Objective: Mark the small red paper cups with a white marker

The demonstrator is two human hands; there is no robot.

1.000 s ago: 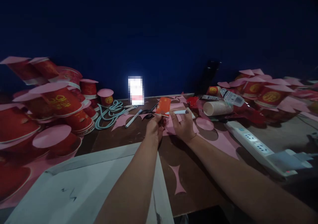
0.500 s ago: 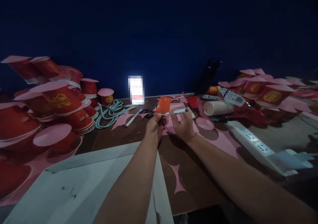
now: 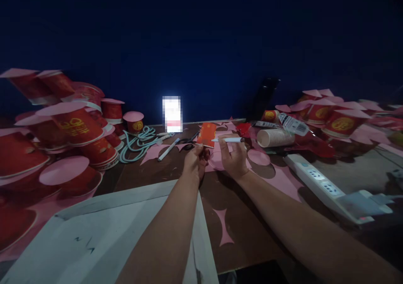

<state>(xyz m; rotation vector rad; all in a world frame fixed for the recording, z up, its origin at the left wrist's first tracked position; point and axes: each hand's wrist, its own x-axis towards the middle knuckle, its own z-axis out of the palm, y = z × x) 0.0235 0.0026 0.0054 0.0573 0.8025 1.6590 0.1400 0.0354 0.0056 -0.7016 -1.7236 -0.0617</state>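
My left hand (image 3: 195,162) is closed, its fingers pinching the near rim of what looks like an orange-red paper cup (image 3: 207,134) lying on its side, with a small yellow mark on it. In my right hand (image 3: 233,156) is a white marker (image 3: 231,140), gripped between thumb and fingers. The marker lies nearly level, its tip pointing left, close to the cup's side; whether it touches I cannot tell. Beneath both hands are sheets of pink paper (image 3: 285,182) with round holes cut out, and a pink disc (image 3: 258,157).
Red cups with pink discs (image 3: 74,126) pile up on the left, and more cups (image 3: 344,122) on the right. A power strip (image 3: 324,185), stacked paper cups (image 3: 276,137), a coiled cable (image 3: 138,143), another marker (image 3: 168,149), a lit screen (image 3: 172,114) and a white board (image 3: 110,233) surround my arms.
The marker has turned to a more level position in my right hand, and its tip has shifted slightly up and right. My left hand and the cup have barely moved.
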